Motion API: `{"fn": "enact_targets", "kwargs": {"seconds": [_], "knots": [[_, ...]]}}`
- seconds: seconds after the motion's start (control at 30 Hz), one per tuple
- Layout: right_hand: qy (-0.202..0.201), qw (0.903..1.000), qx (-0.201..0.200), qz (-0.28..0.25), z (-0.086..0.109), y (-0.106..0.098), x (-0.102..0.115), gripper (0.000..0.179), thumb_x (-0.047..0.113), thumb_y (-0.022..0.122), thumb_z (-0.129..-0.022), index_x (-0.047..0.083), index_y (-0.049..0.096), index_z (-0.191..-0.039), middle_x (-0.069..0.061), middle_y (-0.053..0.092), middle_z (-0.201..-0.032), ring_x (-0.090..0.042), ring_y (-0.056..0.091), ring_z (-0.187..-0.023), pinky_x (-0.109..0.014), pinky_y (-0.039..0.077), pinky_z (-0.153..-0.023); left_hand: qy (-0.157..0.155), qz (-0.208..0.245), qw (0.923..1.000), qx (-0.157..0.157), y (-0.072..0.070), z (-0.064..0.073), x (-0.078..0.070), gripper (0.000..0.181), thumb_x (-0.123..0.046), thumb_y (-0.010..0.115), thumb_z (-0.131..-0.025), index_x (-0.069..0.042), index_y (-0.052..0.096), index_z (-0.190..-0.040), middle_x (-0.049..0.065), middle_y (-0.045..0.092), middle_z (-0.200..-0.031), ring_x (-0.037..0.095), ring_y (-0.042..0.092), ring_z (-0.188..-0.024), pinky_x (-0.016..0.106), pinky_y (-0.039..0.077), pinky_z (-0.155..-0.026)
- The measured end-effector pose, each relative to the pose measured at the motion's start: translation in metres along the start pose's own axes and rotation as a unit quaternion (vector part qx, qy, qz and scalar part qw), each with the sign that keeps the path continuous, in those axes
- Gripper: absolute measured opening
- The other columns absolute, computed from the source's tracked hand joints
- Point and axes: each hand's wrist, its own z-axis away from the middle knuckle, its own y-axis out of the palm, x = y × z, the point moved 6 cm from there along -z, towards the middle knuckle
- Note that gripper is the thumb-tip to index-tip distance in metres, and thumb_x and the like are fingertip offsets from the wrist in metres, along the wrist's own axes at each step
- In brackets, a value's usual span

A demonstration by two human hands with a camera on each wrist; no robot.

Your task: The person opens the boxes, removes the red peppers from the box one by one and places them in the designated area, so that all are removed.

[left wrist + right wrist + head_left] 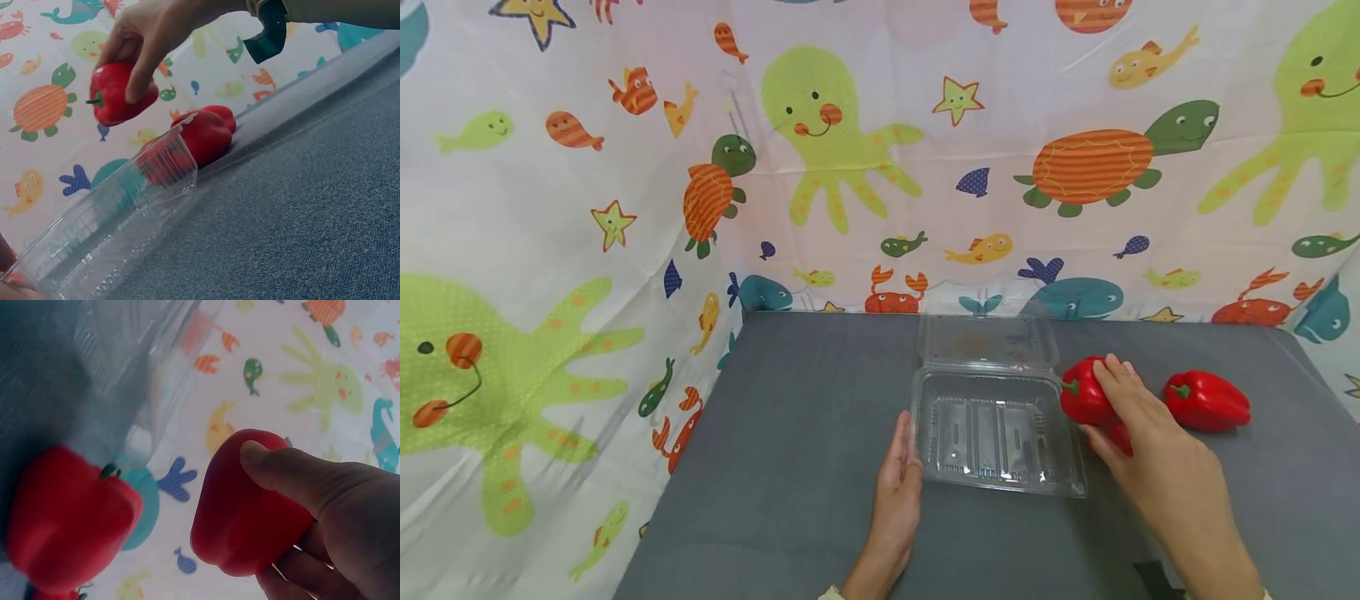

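Observation:
My right hand [1157, 442] grips a red bell pepper [244, 512] with a green stem, thumb on one side and fingers on the other. It is raised above the table, close to the right side of a clear plastic clamshell container [1000, 483]. The lid [985, 342] is folded back, and the tray holds nothing. My left hand [898, 492] holds the container's left rim, its fingers upright along the outer wall. Under the gripped pepper lies a second red pepper [72, 519], largely covered in the head view by my right hand.
Farther right on the grey tabletop [820, 433] rests another red bell pepper [1206, 402]. A cloth [865, 192] printed with sea animals hangs behind and to the left of the table. A small black patch [1156, 579] shows near the right forearm.

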Motion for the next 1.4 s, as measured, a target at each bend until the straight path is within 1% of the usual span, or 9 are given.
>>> {"fn": "enact_targets", "kwargs": {"seconds": [0.1,0.33,0.4,0.47,0.63,0.8,1.03,1.17,1.4], "knots": [[0.022,0.9997,0.010,0.006,0.004,-0.002,-0.012,0.117,0.011,0.102,-0.064,0.017,0.041,-0.164,-0.017,0.049,-0.160,-0.045,0.052,-0.139,-0.072,0.053,-0.082,0.002,-0.001,1.0000,0.002,0.001,0.002,0.000,0.070,0.010,0.033,-0.103,-0.007,0.016,-0.169,0.007,0.015,-0.177,0.018,0.013,-0.162,0.011,0.018,-0.120],[0.033,0.9991,-0.010,0.026,0.008,-0.011,-0.036,0.118,0.009,0.101,-0.064,0.016,0.040,-0.164,-0.018,0.047,-0.160,-0.044,0.049,-0.142,-0.070,0.057,-0.073,0.008,0.000,0.9999,0.010,0.002,0.001,-0.003,0.069,0.010,0.031,-0.105,-0.008,0.015,-0.170,0.008,0.013,-0.177,0.019,0.011,-0.162,0.009,0.019,-0.119],[0.044,0.9984,-0.006,0.035,0.008,-0.013,-0.042,0.118,0.009,0.100,-0.066,0.016,0.038,-0.165,-0.019,0.046,-0.161,-0.044,0.047,-0.144,-0.071,0.056,-0.075,0.008,0.000,0.9999,0.011,0.002,0.000,-0.004,0.069,0.010,0.030,-0.105,-0.008,0.015,-0.170,0.007,0.012,-0.177,0.018,0.011,-0.162,0.010,0.019,-0.120],[0.060,0.9973,0.005,0.041,0.009,-0.013,-0.049,0.119,0.008,0.099,-0.067,0.016,0.034,-0.167,-0.020,0.043,-0.162,-0.044,0.044,-0.146,-0.076,0.051,-0.083,0.009,0.003,0.9999,0.012,0.002,0.000,-0.005,0.070,0.011,0.030,-0.105,-0.008,0.014,-0.170,0.007,0.012,-0.177,0.018,0.010,-0.162,0.011,0.019,-0.120],[0.079,0.9958,0.010,0.044,0.012,-0.017,-0.064,0.117,0.006,0.098,-0.069,0.016,0.034,-0.167,-0.021,0.041,-0.163,-0.043,0.041,-0.148,-0.077,0.046,-0.088,0.014,0.008,0.9998,0.013,0.000,0.002,-0.006,0.070,0.010,0.029,-0.105,-0.008,0.012,-0.170,0.005,0.011,-0.178,0.017,0.009,-0.162,0.013,0.018,-0.122],[0.094,0.9943,0.017,0.049,0.016,-0.018,-0.080,0.114,0.007,0.096,-0.071,0.014,0.034,-0.166,-0.023,0.039,-0.163,-0.043,0.036,-0.150,-0.078,0.045,-0.089,0.018,0.005,0.9997,0.017,-0.001,0.003,-0.006,0.069,0.010,0.030,-0.105,-0.008,0.013,-0.170,0.007,0.010,-0.178,0.019,0.008,-0.163,0.015,0.017,-0.123],[0.093,0.9941,0.005,0.054,0.020,-0.023,-0.095,0.113,0.002,0.096,-0.069,0.010,0.037,-0.165,-0.027,0.042,-0.159,-0.049,0.041,-0.144,-0.078,0.044,-0.089,0.012,-0.002,0.9997,0.021,0.001,0.002,-0.005,0.070,0.010,0.030,-0.105,-0.008,0.013,-0.170,0.006,0.011,-0.178,0.019,0.008,-0.163,0.014,0.017,-0.122],[0.114,0.9916,0.026,0.055,0.023,-0.021,-0.106,0.113,0.000,0.094,-0.071,0.006,0.033,-0.165,-0.032,0.037,-0.159,-0.050,0.034,-0.148,-0.079,0.041,-0.093,0.012,-0.003,0.9996,0.024,0.002,0.002,-0.005,0.070,0.010,0.030,-0.105,-0.008,0.012,-0.170,0.007,0.009,-0.178,0.018,0.007,-0.163,0.016,0.016,-0.123],[0.147,0.9849,0.068,0.062,0.033,-0.015,-0.125,0.112,-0.001,0.092,-0.074,0.002,0.027,-0.165,-0.036,0.029,-0.161,-0.053,0.027,-0.150,-0.080,0.042,-0.090,0.012,0.000,0.9996,0.026,0.003,0.001,-0.004,0.069,0.010,0.030,-0.105,-0.007,0.011,-0.170,0.008,0.009,-0.178,0.020,0.006,-0.163,0.014,0.017,-0.122]]}}
